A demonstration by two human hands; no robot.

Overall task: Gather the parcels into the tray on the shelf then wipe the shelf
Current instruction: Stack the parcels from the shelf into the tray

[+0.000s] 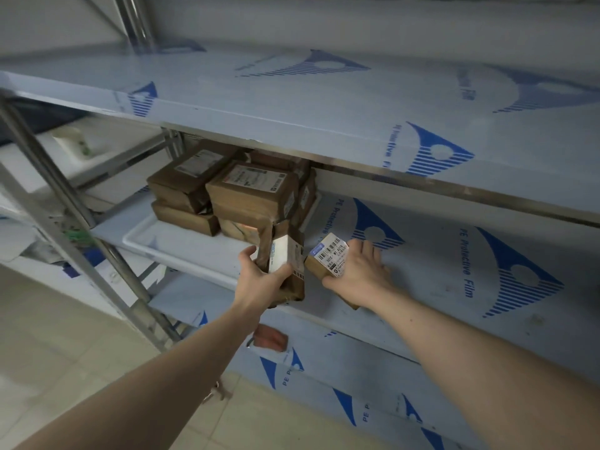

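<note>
The left hand [259, 280] grips an upright brown parcel [289, 264] at the shelf's [438, 271] front edge, thumb and fingers curled round it. Just beside it, the right hand [357, 271] holds a smaller box [328, 258] with a barcode label, fingers wrapped over its far side. Behind them the white tray [168, 241] sits on the shelf, with more brown parcels stacked [246, 190] at its back.

Two hands, one white tray [181, 251], at least five stacked brown parcels [250, 186] (rear ones partly hidden), two more parcels [326, 259] held
</note>
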